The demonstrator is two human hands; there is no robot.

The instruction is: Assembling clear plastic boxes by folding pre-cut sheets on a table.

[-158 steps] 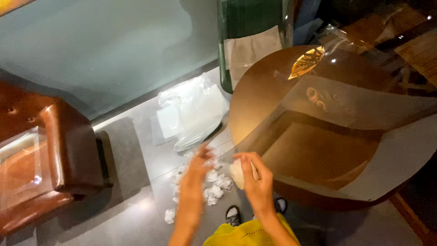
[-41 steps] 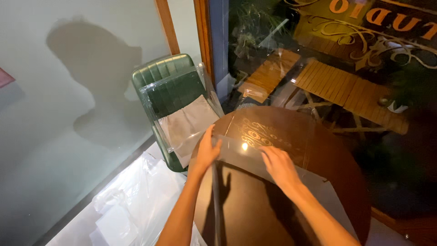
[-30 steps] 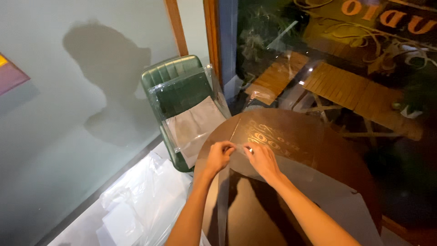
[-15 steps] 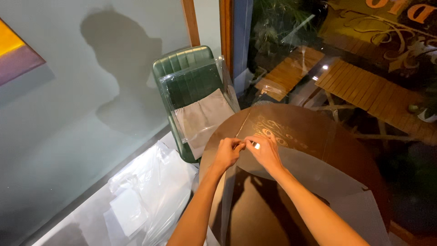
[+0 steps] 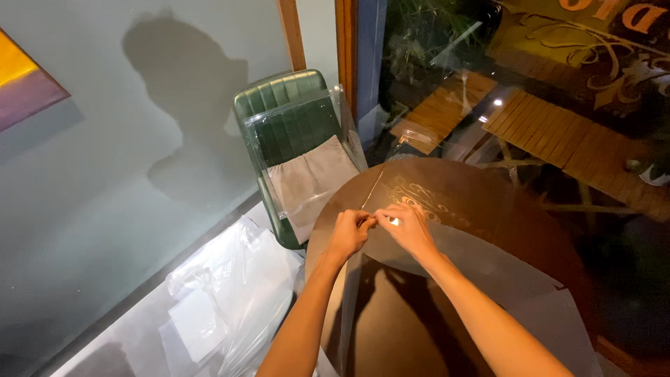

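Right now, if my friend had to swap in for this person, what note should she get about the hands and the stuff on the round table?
Left hand: fingertips pinched on the edge of the clear plastic film that covers the round brown wooden table.
Right hand: also pinching that film, right beside the left hand; something small and bright glints between them, too small to tell.
Things: the film lies over most of the tabletop. A green padded chair wrapped in clear plastic stands behind the table. Loose clear plastic bags lie on the floor to the left.
Done: film partly lifted near the front.
Left: film is not yet off.

clear plastic bags (image 5: 230, 293) on floor, gold-lettered window sign (image 5: 607, 28) upper right
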